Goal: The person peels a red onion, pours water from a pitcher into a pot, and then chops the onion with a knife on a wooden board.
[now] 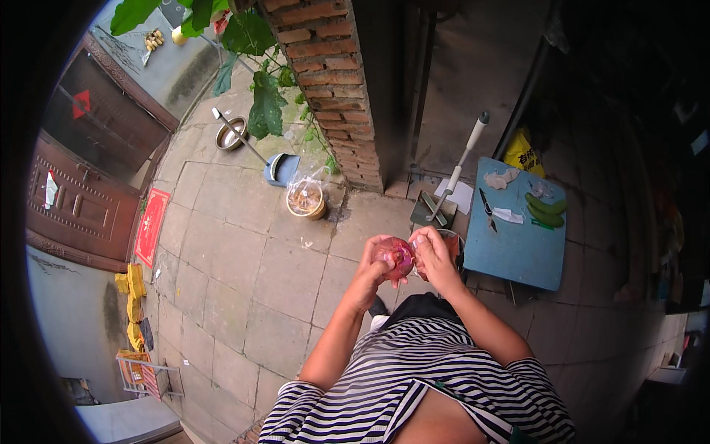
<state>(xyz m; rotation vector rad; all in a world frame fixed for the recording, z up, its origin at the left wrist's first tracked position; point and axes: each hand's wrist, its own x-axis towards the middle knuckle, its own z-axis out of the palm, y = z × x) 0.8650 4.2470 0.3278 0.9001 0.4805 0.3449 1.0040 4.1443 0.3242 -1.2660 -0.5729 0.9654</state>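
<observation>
In front of my body, above the paved floor, my left hand [372, 272] is closed around a red onion [399, 254], its thumb lying across the onion's near side. My right hand [438, 260] is beside it, fingers pinched at the onion's right side. A bit of reddish, papery onion skin [421, 271] shows under those fingers, partly hidden by them. Behind my right hand stands a container [452, 240], mostly covered, so its contents are hard to tell.
A low blue table [518, 251] at right carries green cucumbers [546, 211], a knife [487, 209] and a crumpled cloth [501, 178]. A long-handled dustpan [436, 207] stands beside it. Ahead are a lined waste bin [306, 200], a blue dustpan [282, 169] and a brick pillar [329, 89].
</observation>
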